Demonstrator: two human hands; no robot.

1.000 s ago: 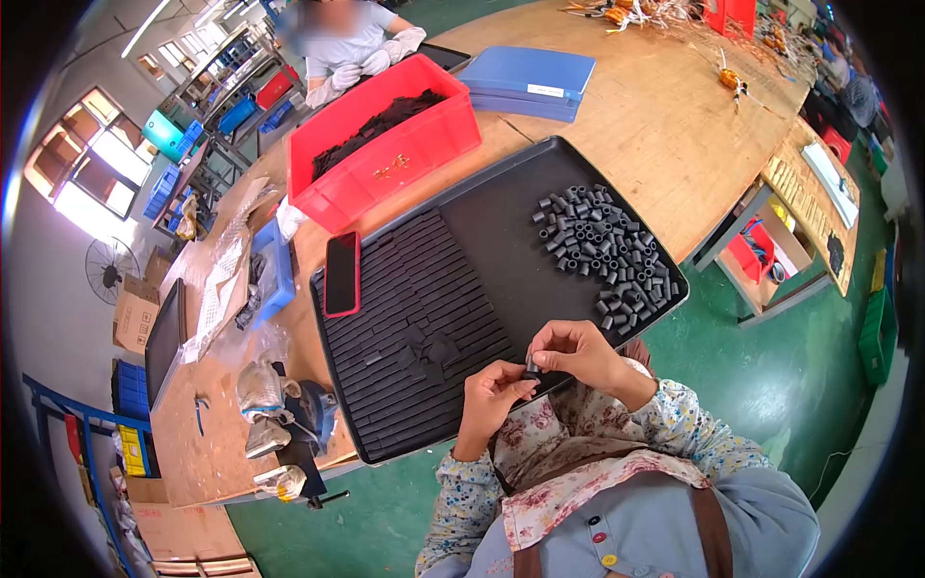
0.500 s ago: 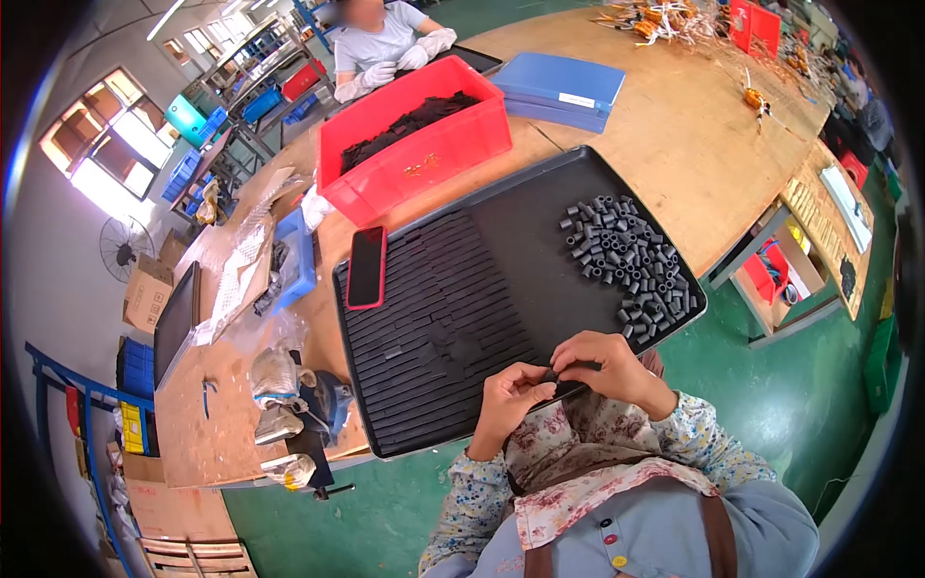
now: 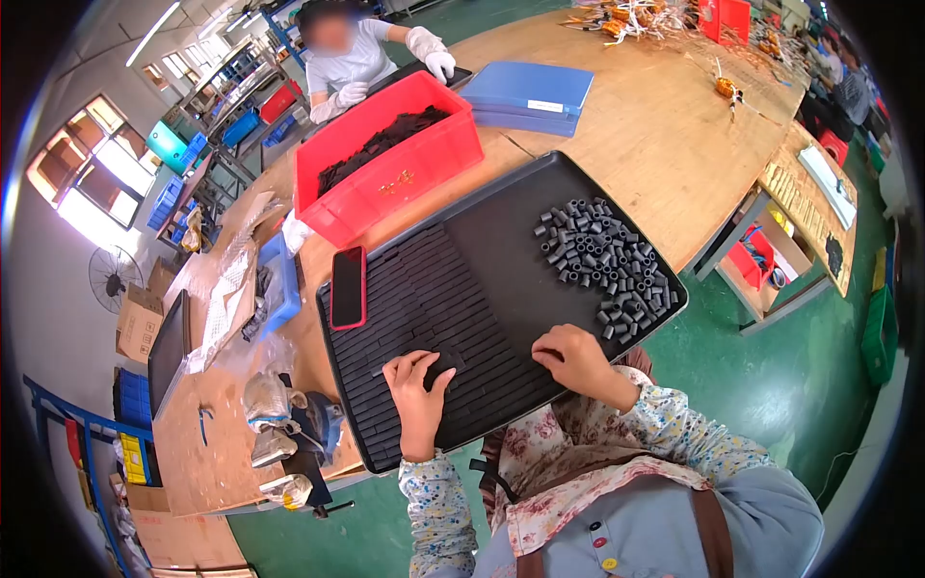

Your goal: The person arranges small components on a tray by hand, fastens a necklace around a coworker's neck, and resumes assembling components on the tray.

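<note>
A large black tray (image 3: 520, 231) lies on the table before me. Rows of flat dark strips (image 3: 434, 289) fill its left part, and a heap of short black tubes (image 3: 602, 258) lies at its right. My left hand (image 3: 417, 393) is over the rows with thumb and fingers apart, beside a few loose dark pieces (image 3: 445, 364); nothing shows held in it. Above the tray's front edge, my right hand (image 3: 576, 361) has its fingers curled together; what they hold, if anything, is hidden.
A red phone (image 3: 348, 289) rests on the tray's left edge. Behind are a red bin (image 3: 385, 183) of dark pieces and blue folders (image 3: 530, 94). A co-worker (image 3: 352, 58) in white gloves sits across the table. A clamped tool (image 3: 303, 429) stands at the left.
My hands, which were together at the tray's front edge, have parted. The left has moved left over the loose pieces and opened. The co-worker's gloved hands have also moved apart.
</note>
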